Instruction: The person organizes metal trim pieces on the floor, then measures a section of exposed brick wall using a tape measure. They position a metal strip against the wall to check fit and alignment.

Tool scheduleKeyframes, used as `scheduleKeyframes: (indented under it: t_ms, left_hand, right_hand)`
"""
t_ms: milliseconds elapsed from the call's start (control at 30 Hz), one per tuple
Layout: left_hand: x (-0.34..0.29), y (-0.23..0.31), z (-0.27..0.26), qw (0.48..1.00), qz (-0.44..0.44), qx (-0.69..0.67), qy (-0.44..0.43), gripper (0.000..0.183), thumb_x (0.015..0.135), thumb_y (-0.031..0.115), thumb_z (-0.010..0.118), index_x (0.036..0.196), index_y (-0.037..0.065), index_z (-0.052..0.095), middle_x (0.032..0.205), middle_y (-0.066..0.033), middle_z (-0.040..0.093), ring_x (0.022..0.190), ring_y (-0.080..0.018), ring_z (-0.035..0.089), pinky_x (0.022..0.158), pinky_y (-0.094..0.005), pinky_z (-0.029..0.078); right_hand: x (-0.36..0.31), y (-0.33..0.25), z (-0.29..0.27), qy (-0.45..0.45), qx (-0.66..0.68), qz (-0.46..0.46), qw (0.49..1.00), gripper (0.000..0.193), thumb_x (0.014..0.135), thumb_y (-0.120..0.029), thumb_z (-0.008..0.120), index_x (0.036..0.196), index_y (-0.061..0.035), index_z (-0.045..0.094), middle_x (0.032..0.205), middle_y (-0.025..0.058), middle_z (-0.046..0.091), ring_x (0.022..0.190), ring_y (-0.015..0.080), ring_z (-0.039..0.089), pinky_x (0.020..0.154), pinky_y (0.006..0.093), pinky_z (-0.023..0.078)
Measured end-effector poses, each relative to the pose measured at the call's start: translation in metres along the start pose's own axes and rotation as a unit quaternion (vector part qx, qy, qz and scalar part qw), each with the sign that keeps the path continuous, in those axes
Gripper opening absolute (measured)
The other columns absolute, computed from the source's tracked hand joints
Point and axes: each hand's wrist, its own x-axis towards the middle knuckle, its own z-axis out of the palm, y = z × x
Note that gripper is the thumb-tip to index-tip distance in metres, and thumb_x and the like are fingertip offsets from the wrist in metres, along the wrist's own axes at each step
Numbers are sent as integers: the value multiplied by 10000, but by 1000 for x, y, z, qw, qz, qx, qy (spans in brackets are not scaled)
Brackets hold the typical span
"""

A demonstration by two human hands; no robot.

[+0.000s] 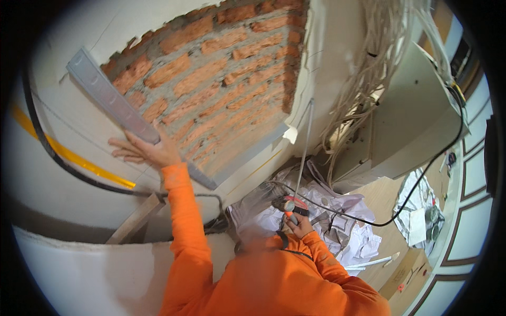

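Left hand (150,151), left of centre: open, fingers extended, laid across 1 long grey strip (113,97); can't tell if it grips. Strip slants from upper left down toward centre, beside exposed brick (211,73). Right hand (301,226), lower centre: closed around 1 orange-and-grey tool (290,207). Crumpled pale sheeting (348,237) lower right of centre. Cable bundle (363,79), upper right.

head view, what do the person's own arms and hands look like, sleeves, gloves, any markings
The left sleeve and right sleeve are long and bright orange, reaching about to the wrists. The right one has some duller, smudged-looking patches along the forearm. The left hand and right hand are bare, with no gloves visible.
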Motion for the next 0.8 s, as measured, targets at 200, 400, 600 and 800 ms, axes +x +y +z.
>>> scheduleKeyframes:
  t_ms: [200, 400, 600, 800]
  left_hand:
    - [2, 4, -6, 1000, 11, 11, -19, 819, 842, 430, 701, 1499, 123, 320, 1603, -228, -38, 1438, -510, -115, 1067, -729, -32]
    - [3, -7, -8, 1000, 21, 12, -5, 818, 836, 428, 710, 1499, 141, 325, 1608, -214, -4, 1444, -506, -86, 1069, -729, -20]
    - [-2, -8, -1, 1000, 13, 8, -8, 810, 848, 464, 684, 1498, 141, 325, 1612, -201, 4, 1450, -498, -62, 1086, -711, -4]
    - [-2, -9, -10, 999, 19, 23, -36, 813, 870, 490, 643, 1506, 124, 294, 1614, -193, -1, 1455, -485, -68, 1105, -688, 12]
  right_hand:
    - [-12, -26, 6, -22, -59, 33, 997, 276, 874, -290, 678, 910, -22, 622, 690, 113, 567, 639, 245, 537, 604, 360, 433]
    - [-34, -10, 17, -6, -84, 22, 996, 255, 878, -275, 679, 953, -36, 631, 720, 128, 593, 664, 213, 536, 639, 358, 456]
    - [-57, -19, 16, 45, -71, 37, 996, 279, 878, -303, 682, 950, -40, 621, 698, 122, 579, 641, 186, 509, 636, 358, 450]
    - [-43, -16, 13, 47, -73, 25, 996, 317, 867, -330, 682, 932, -25, 625, 702, 154, 580, 659, 281, 543, 648, 384, 456]
